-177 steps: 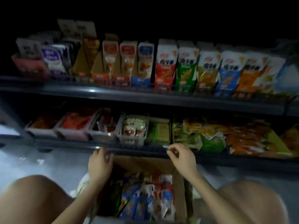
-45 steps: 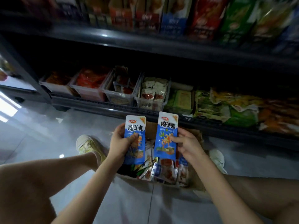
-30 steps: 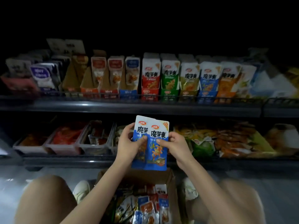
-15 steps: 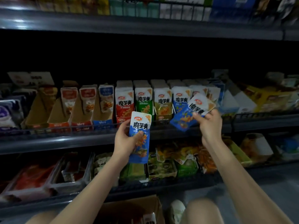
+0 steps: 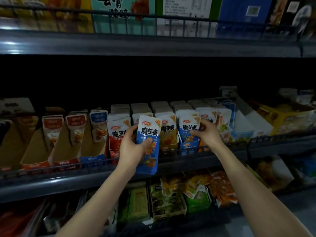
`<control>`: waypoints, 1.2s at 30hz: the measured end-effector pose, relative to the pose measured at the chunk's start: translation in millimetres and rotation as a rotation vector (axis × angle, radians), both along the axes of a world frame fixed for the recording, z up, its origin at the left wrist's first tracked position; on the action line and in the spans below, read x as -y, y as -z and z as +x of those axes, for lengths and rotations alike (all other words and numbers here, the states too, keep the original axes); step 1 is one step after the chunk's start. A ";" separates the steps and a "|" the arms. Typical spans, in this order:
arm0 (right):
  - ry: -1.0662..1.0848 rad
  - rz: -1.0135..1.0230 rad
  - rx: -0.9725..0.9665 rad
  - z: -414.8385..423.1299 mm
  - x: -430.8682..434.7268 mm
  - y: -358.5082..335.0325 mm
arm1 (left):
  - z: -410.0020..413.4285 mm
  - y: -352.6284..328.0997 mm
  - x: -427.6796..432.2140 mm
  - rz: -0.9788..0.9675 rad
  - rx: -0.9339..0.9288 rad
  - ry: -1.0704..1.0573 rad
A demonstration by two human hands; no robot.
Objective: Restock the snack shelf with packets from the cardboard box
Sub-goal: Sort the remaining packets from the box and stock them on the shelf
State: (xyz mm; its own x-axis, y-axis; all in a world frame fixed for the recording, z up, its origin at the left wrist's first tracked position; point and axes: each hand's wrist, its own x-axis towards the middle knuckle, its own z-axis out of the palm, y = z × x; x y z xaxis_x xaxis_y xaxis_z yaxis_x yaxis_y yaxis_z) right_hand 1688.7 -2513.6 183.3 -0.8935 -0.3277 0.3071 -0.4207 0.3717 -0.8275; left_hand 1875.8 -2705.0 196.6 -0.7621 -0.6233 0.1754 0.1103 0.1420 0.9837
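Note:
My left hand [image 5: 132,147] grips a blue-and-white snack packet [image 5: 148,144] upright in front of the middle shelf [image 5: 95,178]. My right hand [image 5: 207,134] holds a second blue packet [image 5: 189,128] by its right edge, set upright at the front of the blue display row among the standing packets. The cardboard box is out of view below.
Rows of red, green, yellow and orange packets [image 5: 118,134] stand in display cartons along the middle shelf behind a low wire rail. Half-empty brown cartons [image 5: 66,144] stand to the left. Loose snack bags [image 5: 196,190] fill the lower shelf, and large boxes [image 5: 123,16] line the top shelf.
The view has moved closer and higher. My right hand has carried its blue packet from a tilt above the row down into the blue row. My left hand still holds its packet.

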 end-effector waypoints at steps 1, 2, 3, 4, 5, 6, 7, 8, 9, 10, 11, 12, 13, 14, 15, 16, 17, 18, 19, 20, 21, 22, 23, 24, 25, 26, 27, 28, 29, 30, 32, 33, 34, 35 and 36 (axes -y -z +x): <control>-0.007 0.008 -0.002 -1.7 -1.3 3.0 | -2.3 0.5 -0.5 0.004 -0.002 0.010; 0.006 0.032 -0.034 -4.5 -2.3 5.3 | -4.2 1.8 -1.0 0.007 -0.002 0.016; 0.018 0.075 -0.115 -5.7 -2.5 6.3 | -5.9 3.0 -1.8 0.012 -0.001 0.017; 0.067 0.168 -0.219 -9.5 -2.5 8.6 | -7.7 4.3 -2.7 0.026 0.000 0.016; 0.123 0.272 -0.331 -12.1 -2.1 9.7 | -9.0 5.4 -4.3 0.045 0.005 0.014; 0.202 0.373 -0.409 -13.3 -0.6 9.0 | -10.4 6.2 -6.3 0.066 0.009 0.012; 0.276 0.452 -0.471 -13.5 1.1 8.1 | -11.5 6.6 -8.9 0.088 0.012 0.012; 0.341 0.518 -0.499 -12.9 2.3 8.0 | -12.7 6.8 -11.7 0.110 0.012 0.013; 0.393 0.558 -0.524 -9.9 2.9 7.6 | -13.6 6.4 -14.7 0.132 0.011 0.015; 0.439 0.549 -0.566 -5.6 2.4 8.1 | -14.2 6.5 -17.3 0.155 0.010 0.020; 0.475 0.483 -0.611 2.5 2.0 7.8 | -14.2 6.6 -19.7 0.177 0.009 0.025; 0.462 0.374 -0.589 14.4 2.4 6.0 | -14.2 7.7 -21.4 0.196 0.007 0.033; 0.375 0.235 -0.449 30.2 4.0 0.4 | -13.8 9.1 -23.1 0.207 0.010 0.045; 0.222 0.073 -0.192 47.8 6.8 -6.2 | -13.6 10.8 -25.2 0.203 0.009 0.065; 0.036 -0.073 0.115 65.2 9.6 -11.9 | -12.8 11.9 -28.3 0.187 0.004 0.090; -0.110 -0.177 0.360 80.9 11.7 -16.1 | -12.0 13.2 -32.3 0.157 -0.002 0.119; -0.210 -0.240 0.495 90.1 12.5 -15.8 | -10.5 13.9 -37.0 0.120 -0.005 0.150; -0.260 -0.295 0.545 96.5 13.3 -13.5 | -9.7 15.2 -41.1 0.081 -0.009 0.183; -0.267 -0.338 0.547 100.1 13.5 -10.2 | -9.0 16.5 -44.8 0.049 -0.017 0.213; -0.254 -0.371 0.536 103.1 12.5 -9.0 | -8.4 17.7 -47.7 0.021 -0.024 0.235; -0.235 -0.394 0.521 103.9 10.4 -6.8 | -7.2 18.2 -49.6 -0.006 -0.025 0.252; -0.223 -0.416 0.515 104.2 7.8 -6.2 | -6.6 18.9 -49.9 -0.037 -0.023 0.267; -0.216 -0.441 0.510 103.5 3.9 -6.7 | -5.7 18.9 -49.0 -0.073 -0.011 0.278; -0.200 -0.482 0.504 101.7 -1.3 -8.5 | -4.7 19.1 -47.1 -0.116 0.008 0.276; -0.165 -0.534 0.476 97.4 -8.0 -11.2 | -3.3 19.2 -44.1 -0.163 0.027 0.254; -0.108 -0.591 0.422 92.2 -16.1 -15.2 | -1.6 21.7 -39.1 -0.246 0.049 0.194; -0.041 -0.641 0.335 84.7 -24.8 -20.0 | 0.7 24.4 -33.1 -0.375 0.072 0.091; 0.014 -0.683 0.235 76.4 -32.8 -24.9 | 3.2 28.1 -25.9 -0.535 0.101 -0.039; 0.049 -0.708 0.143 68.0 -38.9 -28.7 | 5.8 32.2 -18.4 -0.683 0.125 -0.172; 0.063 -0.714 0.072 60.9 -41.8 -32.3 | 7.7 36.0 -11.4 -0.790 0.147 -0.290; 0.062 -0.679 -0.010 47.1 -39.3 -34.2 | 8.3 43.6 0.5 -0.908 0.192 -0.453; 0.057 -0.651 -0.025 41.0 -35.3 -33.0 | 7.4 47.4 5.5 -0.954 0.212 -0.506; 0.051 -0.613 -0.032 34.8 -30.5 -30.8 | 5.9 51.5 10.0 -1.001 0.222 -0.538; 0.047 -0.564 -0.038 28.8 -26.3 -27.5 | 4.6 55.8 14.2 -1.044 0.223 -0.555; 0.042 -0.509 -0.041 23.2 -23.1 -23.4 | 3.4 60.1 17.7 -1.067 0.226 -0.558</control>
